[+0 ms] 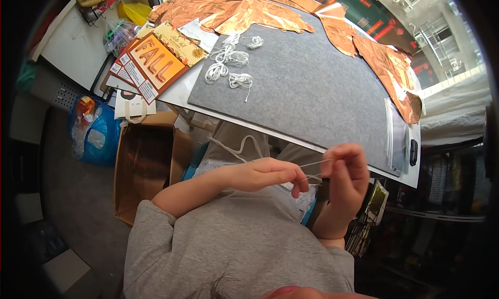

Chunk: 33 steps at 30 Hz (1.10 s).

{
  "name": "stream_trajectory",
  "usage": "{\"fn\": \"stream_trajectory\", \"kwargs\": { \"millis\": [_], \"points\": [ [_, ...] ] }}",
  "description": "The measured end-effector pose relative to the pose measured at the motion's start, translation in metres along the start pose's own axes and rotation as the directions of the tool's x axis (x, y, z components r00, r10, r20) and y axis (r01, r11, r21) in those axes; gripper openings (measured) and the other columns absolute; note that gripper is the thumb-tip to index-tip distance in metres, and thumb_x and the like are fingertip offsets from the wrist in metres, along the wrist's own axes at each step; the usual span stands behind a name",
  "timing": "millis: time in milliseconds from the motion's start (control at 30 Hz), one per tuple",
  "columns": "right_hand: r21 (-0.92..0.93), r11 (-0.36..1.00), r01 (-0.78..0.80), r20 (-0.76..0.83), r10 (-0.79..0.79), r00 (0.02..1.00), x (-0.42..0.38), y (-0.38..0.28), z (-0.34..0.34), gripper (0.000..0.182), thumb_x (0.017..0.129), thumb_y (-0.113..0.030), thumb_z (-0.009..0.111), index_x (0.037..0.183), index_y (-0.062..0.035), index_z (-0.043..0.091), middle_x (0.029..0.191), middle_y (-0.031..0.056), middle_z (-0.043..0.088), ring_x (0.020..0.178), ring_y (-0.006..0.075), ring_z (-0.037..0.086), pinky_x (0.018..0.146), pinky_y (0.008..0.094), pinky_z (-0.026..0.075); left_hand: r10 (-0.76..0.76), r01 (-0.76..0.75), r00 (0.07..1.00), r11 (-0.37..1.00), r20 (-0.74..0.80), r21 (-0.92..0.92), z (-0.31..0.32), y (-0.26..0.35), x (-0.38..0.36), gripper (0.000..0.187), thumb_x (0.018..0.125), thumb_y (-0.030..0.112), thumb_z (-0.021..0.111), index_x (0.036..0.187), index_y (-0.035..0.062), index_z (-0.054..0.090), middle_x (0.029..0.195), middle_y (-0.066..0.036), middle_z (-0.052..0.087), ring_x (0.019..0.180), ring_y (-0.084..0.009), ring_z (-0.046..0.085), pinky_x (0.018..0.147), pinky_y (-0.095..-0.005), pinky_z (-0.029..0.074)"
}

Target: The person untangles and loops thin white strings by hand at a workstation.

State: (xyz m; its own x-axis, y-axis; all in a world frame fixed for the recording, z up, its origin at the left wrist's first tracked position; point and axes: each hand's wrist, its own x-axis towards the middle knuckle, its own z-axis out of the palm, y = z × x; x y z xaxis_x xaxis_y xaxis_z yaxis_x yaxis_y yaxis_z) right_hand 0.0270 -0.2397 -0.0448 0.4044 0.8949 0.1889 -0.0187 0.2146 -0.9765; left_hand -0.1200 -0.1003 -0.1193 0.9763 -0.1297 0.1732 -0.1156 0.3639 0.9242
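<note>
A thin white string (321, 163) stretches between my two hands, over my lap in front of the table edge. My right hand (348, 177) pinches it between thumb and fingers, raised at the table's front edge. Around the fingers of my left hand (267, 174) the string appears to loop; these fingers are partly bent and hold it. Several small wound bundles of white string (239, 57) lie on the grey felt mat (291, 86), with one loose end trailing from the nearest bundle (240, 81).
Copper foil balloons (244, 13), lying flat, line the far and right edges of the table. "FALL" balloon packets (158, 62) lie at the left. Clear plastic sleeves (395, 138) sit at the right. Below stand a cardboard box (125, 179) and a blue bag (96, 148).
</note>
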Motion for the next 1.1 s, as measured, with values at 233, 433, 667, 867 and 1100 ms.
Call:
{"fn": "stream_trajectory", "kwargs": {
  "millis": [233,433,667,867,1100],
  "points": [
    [0.160,0.979,0.129,-0.140,-0.107,0.984,0.002,-0.002,-0.051,0.020,0.099,-0.003,0.053,0.120,-0.0027,0.051,0.086,0.0064,0.058,0.081,0.0131,0.053,0.073,0.0254,0.044,0.032,-0.032,0.998,0.999,-0.061,0.008,-0.020,0.004,-0.028,0.038,0.108,0.026,0.039,0.120,-0.0017,0.062,0.100,-0.008,0.067,0.098,-0.0176,0.064,0.093,-0.0332,0.047],
    [0.336,0.904,0.263,-0.228,-0.193,0.954,-0.009,-0.001,-0.112,0.020,0.099,-0.005,0.056,0.119,-0.0019,0.055,0.097,0.0066,0.056,0.077,0.0119,0.049,0.068,0.0248,0.044,0.064,-0.011,0.961,0.981,-0.269,0.194,-0.024,0.034,-0.050,0.016,0.093,0.001,0.062,0.107,0.0004,0.070,0.096,-0.007,0.070,0.090,-0.0144,0.065,0.091,-0.0327,0.050],
    [0.235,0.680,0.694,-0.596,-0.463,0.655,-0.071,-0.032,-0.239,0.015,0.101,-0.005,0.050,0.112,0.0026,0.058,0.094,0.0090,0.057,0.077,0.0163,0.054,0.067,0.0265,0.049,0.250,-0.095,0.903,0.909,-0.349,0.405,-0.041,0.069,-0.085,0.011,0.083,-0.004,0.066,0.090,-0.0004,0.074,0.084,-0.009,0.072,0.086,-0.0193,0.070,0.103,-0.0434,0.047],
    [-0.749,0.550,-0.368,-0.628,-0.414,0.659,-0.081,-0.030,-0.207,0.021,0.097,-0.004,0.057,0.116,0.0008,0.063,0.108,0.0085,0.061,0.095,0.0155,0.058,0.079,0.0246,0.050,0.397,-0.171,0.817,0.859,-0.418,0.482,-0.035,0.083,-0.079,0.014,0.079,-0.005,0.069,0.090,0.0012,0.075,0.086,-0.008,0.072,0.091,-0.0213,0.069,0.099,-0.0407,0.049],
    [-0.387,0.902,0.192,-0.025,-0.219,0.975,-0.012,-0.014,0.003,0.070,0.079,-0.028,0.082,0.134,0.0033,0.053,0.120,0.0141,0.064,0.117,0.0245,0.059,0.100,0.0372,0.043,0.618,-0.287,0.784,0.435,-0.051,0.853,0.012,0.097,-0.014,0.017,0.074,0.008,0.076,0.091,0.0093,0.078,0.083,-0.003,0.067,0.099,-0.0271,0.067,0.099,-0.0461,0.049]
  ]
}}
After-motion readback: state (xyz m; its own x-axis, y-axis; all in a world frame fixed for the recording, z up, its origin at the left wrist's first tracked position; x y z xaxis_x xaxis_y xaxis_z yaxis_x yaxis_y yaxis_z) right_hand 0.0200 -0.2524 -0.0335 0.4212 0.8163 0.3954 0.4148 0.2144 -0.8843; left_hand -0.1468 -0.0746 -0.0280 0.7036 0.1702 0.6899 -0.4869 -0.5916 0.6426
